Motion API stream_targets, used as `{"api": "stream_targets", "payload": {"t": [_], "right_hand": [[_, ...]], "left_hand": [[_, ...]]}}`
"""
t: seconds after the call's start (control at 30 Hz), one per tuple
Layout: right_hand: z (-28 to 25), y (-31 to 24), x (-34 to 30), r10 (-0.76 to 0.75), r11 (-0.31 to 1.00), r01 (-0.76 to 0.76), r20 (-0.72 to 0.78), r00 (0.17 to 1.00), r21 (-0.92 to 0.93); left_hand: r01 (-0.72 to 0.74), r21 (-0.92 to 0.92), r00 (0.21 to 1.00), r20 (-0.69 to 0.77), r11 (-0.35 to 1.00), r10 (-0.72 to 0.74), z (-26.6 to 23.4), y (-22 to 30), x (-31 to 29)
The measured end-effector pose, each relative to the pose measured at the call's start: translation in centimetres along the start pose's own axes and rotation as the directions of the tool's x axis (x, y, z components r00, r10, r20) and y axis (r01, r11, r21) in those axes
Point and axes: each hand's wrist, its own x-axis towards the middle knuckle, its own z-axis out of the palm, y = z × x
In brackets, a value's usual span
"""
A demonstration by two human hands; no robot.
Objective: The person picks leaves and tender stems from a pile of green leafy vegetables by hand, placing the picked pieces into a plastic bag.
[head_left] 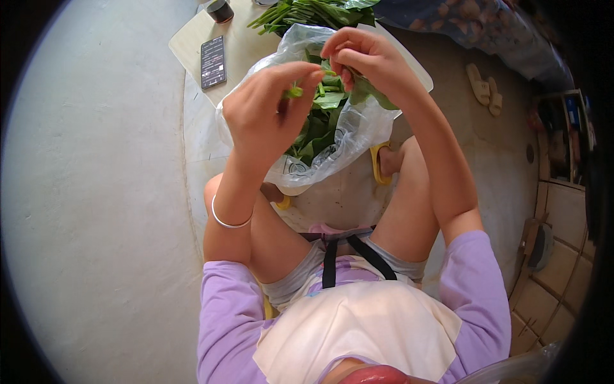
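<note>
My left hand is closed, thumb and fingers pinching the end of a thin green stem. My right hand is also closed; a leafy green hangs from its fingers beside the wrist. Both hands are raised close together over a clear plastic bag that lies open at the table's near edge. Inside it are torn green leaves and short stem pieces. Beyond the bag, a bunch of long-stemmed greens rests on the table. My left hand partly hides the bag's left side.
The pale table carries a phone and a small dark round container at the far left. On the floor to the right lie light slippers. A shelf and cardboard boxes stand at the right edge.
</note>
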Motion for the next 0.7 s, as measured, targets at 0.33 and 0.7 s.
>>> {"api": "stream_targets", "payload": {"t": [0.33, 0.7], "right_hand": [[-0.2, -0.6, -0.2, 0.014, 1.000, -0.014, -0.011, 1.000, 0.028], [1.1, -0.4, -0.4, -0.086, 0.995, 0.087, -0.021, 0.996, 0.051]], "left_hand": [[0.653, -0.090, 0.736, 0.309, 0.752, -0.602, -0.5, -1.7, 0.0], [0.691, -0.512, 0.720, 0.428, 0.510, -0.546, 0.8, -2.7, -1.1]]}}
